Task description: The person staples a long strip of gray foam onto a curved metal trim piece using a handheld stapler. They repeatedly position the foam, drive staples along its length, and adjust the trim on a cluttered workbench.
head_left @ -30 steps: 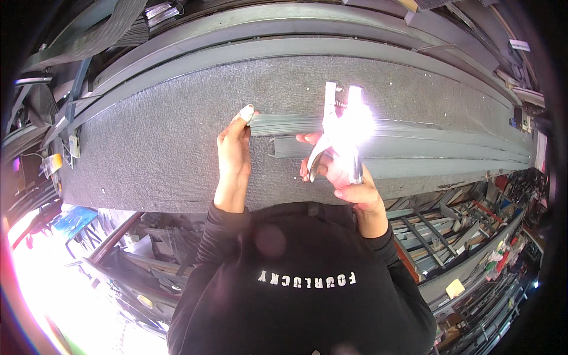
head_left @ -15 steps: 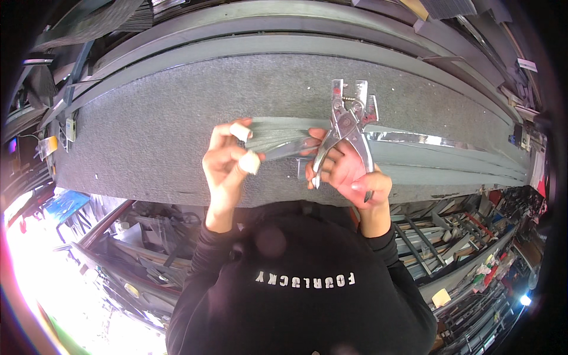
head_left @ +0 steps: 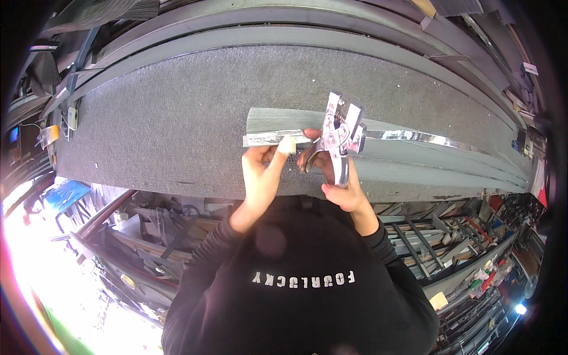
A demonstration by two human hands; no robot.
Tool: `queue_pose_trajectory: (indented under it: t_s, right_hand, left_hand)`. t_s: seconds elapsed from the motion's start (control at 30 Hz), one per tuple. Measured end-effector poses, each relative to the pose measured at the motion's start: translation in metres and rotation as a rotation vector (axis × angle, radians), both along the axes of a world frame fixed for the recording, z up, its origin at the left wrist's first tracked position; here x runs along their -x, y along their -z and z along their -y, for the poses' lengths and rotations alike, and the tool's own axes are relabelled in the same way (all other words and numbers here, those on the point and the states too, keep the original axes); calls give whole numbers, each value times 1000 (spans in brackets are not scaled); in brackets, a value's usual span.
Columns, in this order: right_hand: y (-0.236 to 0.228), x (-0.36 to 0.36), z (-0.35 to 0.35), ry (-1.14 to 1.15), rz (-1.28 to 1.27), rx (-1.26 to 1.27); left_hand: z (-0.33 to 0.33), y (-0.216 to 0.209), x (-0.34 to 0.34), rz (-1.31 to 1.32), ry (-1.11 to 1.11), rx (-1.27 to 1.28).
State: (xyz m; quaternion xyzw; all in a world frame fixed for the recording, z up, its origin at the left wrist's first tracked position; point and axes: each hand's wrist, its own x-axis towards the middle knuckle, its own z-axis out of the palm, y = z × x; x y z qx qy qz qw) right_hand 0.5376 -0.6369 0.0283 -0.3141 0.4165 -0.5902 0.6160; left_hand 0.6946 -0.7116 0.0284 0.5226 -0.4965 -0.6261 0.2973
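Note:
My right hand (head_left: 346, 192) is closed around the handles of silver punch pliers (head_left: 336, 133), whose spring and jaws point away from me. One of its fingertips also touches a long stack of finely pleated grey mesh (head_left: 278, 120). Below the stack's left end, my left hand (head_left: 263, 171) grips its near edge, thumb on top and fingers underneath. A white covering (head_left: 288, 144) wraps the left thumb tip. A shiny silver strip (head_left: 408, 137) runs along the stack and out to the right.
The stack lies across a bench with grey carpet-like covering (head_left: 177, 106). Long grey metal profiles (head_left: 284, 32) line its far side. Racks of offcuts (head_left: 444, 242) stand near my right side, and a blue stool (head_left: 66, 194) is at the left.
My left hand has moved right and closed on the near edge of the pleated stack. The punch pliers have turned and shifted slightly left, their handles drawn closer together.

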Motion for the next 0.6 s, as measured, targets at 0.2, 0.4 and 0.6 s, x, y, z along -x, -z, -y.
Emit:
queue_pose_trajectory:
  t_s: [0.2, 0.4, 0.6]
  right_hand:
    - [1, -8, -2, 60, -269, 142]
    - [4, -21, -3, 163, -313, 67]
    - [-29, -9, -23, 45, -293, -121]
  left_hand:
    - [16, -10, 18, -117, -136, 1]
    - [13, -10, 20, -223, -189, -38]
    - [28, -7, 19, -139, -69, 233]
